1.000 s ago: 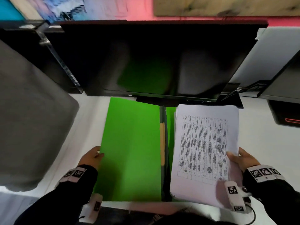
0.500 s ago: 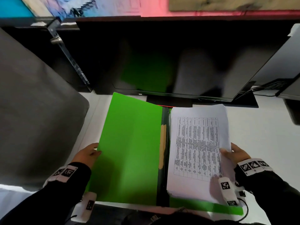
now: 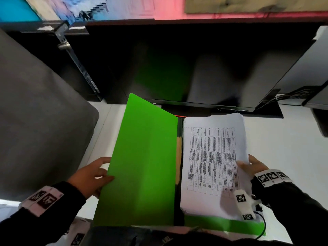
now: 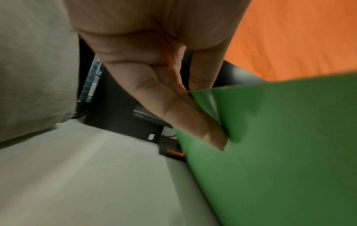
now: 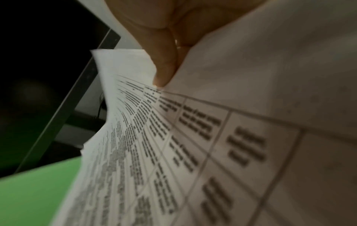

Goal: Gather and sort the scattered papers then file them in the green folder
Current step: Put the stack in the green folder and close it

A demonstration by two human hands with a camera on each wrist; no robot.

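Observation:
The green folder lies open on the white table, its left cover raised and tilted. My left hand pinches that cover's left edge, thumb on top; the left wrist view shows fingers against the green folder from beneath. A thick stack of white papers with a printed table rests on the folder's right half. My right hand holds the stack's right edge, thumb on the top sheet. The right wrist view shows the thumb pressed on the papers.
A black monitor stands right behind the folder. A grey cushioned chair back fills the left side. Dark equipment and a cable sit at the far right. Bare white table shows right of the papers.
The left cover has lifted higher off the table. The paper stack has slid further up the right half, baring a green strip at the folder's near edge.

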